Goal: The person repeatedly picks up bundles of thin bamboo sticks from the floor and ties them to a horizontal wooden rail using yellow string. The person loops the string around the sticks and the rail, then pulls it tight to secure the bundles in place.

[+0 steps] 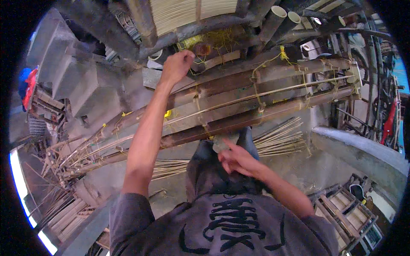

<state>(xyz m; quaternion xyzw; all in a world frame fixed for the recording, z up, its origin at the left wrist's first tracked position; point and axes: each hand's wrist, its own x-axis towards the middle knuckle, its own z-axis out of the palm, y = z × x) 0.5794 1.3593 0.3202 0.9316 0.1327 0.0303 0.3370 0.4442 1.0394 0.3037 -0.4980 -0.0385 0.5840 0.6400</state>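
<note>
Your left hand (176, 65) grips the bamboo poles (239, 100) (yellow string (256, 85) already ties them); your right hand (235, 160) hangs open, holding nothing.

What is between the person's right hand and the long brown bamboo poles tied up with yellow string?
Nothing visible. The right hand hangs open just below the bundle of long brown bamboo poles, with only air between. The left hand is already up at the bundle's far side, closed by the yellow string; what it grips is unclear.

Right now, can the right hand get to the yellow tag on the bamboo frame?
Probably yes: the right hand hangs open just below the bamboo frame, nothing between it and the yellow tag except the left forearm beside it.
</note>
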